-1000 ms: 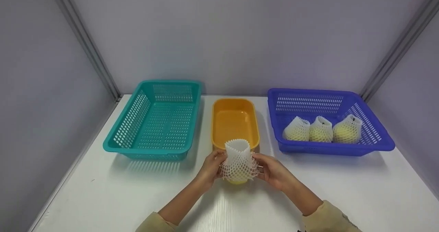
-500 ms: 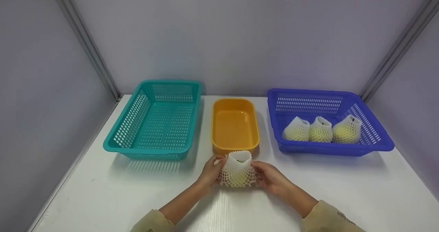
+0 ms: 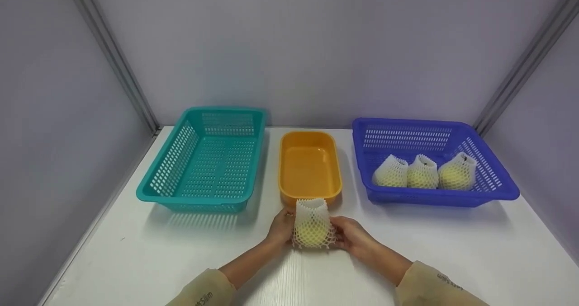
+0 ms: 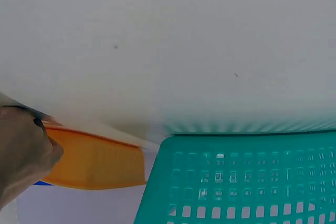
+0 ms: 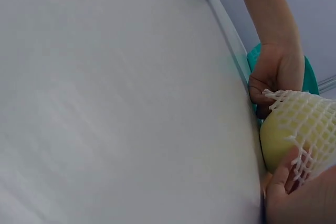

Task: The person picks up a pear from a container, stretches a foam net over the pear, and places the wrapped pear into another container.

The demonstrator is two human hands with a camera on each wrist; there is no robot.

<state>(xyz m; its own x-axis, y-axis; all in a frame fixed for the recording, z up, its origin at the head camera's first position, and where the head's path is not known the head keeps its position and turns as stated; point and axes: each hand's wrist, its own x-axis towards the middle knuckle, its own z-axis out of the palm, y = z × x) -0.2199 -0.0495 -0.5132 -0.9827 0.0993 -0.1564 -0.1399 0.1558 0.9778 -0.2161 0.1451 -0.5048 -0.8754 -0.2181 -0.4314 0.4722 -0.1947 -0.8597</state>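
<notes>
A pale yellow pear stands on the table in front of the orange tray, wearing a white foam net. The net covers most of the fruit and its open top rises above it. My left hand grips the net's left side, fingers partly hidden behind it. On the other side my right hand pinches the net's lower edge. The right wrist view shows the net's hem between thumb and fingers, with yellow skin bare below. In the left wrist view only the back of my left hand appears.
An orange tray lies just beyond the pear. The teal basket stands to its left. At the right, a purple basket holds 3 netted yellow fruits. Walls close off the back and sides.
The net has come down over the pear, its top now lower. Both hands have moved slightly down and toward me with it. The baskets and tray stay put.
</notes>
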